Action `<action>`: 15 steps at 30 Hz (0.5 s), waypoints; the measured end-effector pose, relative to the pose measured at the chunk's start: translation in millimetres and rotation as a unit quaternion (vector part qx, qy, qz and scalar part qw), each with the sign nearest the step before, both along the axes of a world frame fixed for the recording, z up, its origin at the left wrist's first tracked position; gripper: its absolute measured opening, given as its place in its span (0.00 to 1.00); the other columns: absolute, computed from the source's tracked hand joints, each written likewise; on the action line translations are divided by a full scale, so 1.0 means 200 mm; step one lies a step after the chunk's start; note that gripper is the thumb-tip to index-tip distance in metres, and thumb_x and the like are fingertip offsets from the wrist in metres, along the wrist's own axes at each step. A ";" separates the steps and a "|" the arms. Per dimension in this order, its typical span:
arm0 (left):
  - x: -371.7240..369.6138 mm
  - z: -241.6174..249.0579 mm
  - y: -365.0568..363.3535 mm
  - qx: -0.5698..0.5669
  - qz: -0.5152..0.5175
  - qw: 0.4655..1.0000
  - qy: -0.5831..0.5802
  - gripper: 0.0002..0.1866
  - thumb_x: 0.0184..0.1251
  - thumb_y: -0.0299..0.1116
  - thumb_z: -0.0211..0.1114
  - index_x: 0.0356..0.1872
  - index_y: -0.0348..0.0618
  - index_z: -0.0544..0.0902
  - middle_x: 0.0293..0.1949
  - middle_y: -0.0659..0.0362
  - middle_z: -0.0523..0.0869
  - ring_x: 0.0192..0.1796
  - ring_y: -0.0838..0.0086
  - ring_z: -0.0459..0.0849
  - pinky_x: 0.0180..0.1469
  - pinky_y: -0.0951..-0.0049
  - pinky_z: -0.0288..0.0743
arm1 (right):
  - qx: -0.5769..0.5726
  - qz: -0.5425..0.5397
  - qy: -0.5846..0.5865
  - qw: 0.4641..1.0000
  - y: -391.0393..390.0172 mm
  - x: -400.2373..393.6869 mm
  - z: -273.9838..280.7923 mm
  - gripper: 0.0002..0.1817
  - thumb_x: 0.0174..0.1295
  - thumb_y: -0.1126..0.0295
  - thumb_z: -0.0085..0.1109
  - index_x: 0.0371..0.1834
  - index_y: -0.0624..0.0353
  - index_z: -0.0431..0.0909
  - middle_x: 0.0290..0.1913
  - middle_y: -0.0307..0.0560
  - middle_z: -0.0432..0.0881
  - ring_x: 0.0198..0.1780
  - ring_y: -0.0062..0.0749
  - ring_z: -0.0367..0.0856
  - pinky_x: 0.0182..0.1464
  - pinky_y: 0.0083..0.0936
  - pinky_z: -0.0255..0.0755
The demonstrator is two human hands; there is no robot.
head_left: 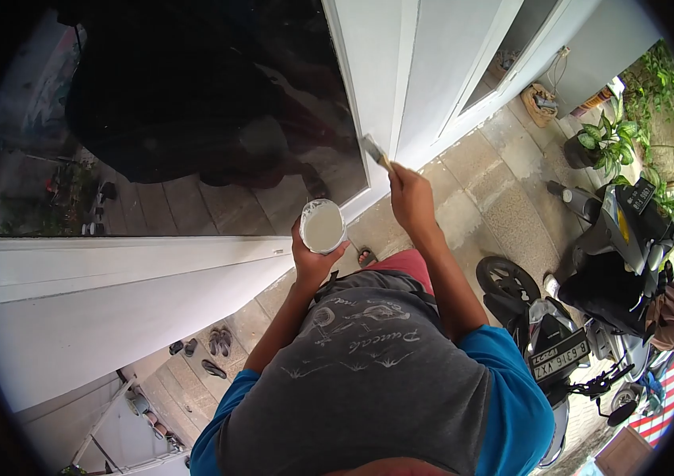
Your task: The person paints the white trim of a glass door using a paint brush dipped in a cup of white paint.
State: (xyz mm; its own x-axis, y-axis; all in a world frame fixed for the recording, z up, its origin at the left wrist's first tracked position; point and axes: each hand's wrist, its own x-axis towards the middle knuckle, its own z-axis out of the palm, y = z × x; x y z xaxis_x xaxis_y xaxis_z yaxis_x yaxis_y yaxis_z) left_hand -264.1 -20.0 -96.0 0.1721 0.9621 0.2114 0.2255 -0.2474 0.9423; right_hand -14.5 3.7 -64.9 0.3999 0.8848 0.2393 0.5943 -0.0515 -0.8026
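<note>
Left hand (310, 263): we hold the cup (344, 232)
Right hand (413, 198): we grip the brush (376, 151)
Frame (365, 87): brushwork, we judge; needs light, steady control

Shirt (353, 397): charcoal-grey body, faded look | sleeves (511, 389): bright blue, short | front print (365, 333): pale cursive lettering, line drawings, zigzag tufts | shorts (410, 266): muted red | footwear: dark open sandal (366, 258) | left hand (309, 258), right hand (412, 198): bare
</note>
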 end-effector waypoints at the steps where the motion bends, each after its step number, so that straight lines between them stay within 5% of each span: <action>1: 0.00 -0.01 0.00 0.002 0.002 1.000 0.006 0.51 0.46 0.28 0.88 0.70 0.38 0.64 0.61 0.50 0.81 0.63 0.64 0.82 0.66 0.62 0.76 | 0.061 -0.007 -0.088 0.994 0.01 0.00 0.08 0.15 0.72 0.71 0.59 0.58 0.61 0.85 0.31 0.58 0.82 0.31 0.54 0.82 0.34 0.40 0.76; 7: -0.02 -0.01 0.02 0.014 0.010 1.000 0.020 0.52 0.45 0.28 0.88 0.72 0.37 0.63 0.61 0.49 0.83 0.63 0.63 0.84 0.66 0.63 0.77 | 0.165 -0.038 0.007 0.986 -0.04 -0.05 0.33 0.18 0.71 0.77 0.61 0.63 0.59 0.82 0.32 0.54 0.77 0.28 0.51 0.78 0.32 0.42 0.72; 10: -0.02 -0.03 0.02 0.006 0.009 1.000 0.005 0.52 0.45 0.28 0.88 0.72 0.37 0.64 0.61 0.50 0.83 0.63 0.64 0.84 0.66 0.64 0.77 | 0.109 -0.030 -0.029 0.993 0.01 -0.06 0.06 0.17 0.72 0.79 0.59 0.63 0.62 0.82 0.30 0.55 0.75 0.28 0.47 0.77 0.34 0.37 0.71; 15: 0.00 0.01 0.02 0.002 0.016 1.000 0.001 0.49 0.45 0.28 0.88 0.68 0.38 0.65 0.59 0.51 0.82 0.62 0.64 0.83 0.66 0.62 0.76 | -0.046 -0.014 -0.050 0.998 -0.06 -0.05 -0.27 0.15 0.70 0.74 0.62 0.58 0.61 0.85 0.33 0.59 0.80 0.33 0.55 0.82 0.38 0.47 0.75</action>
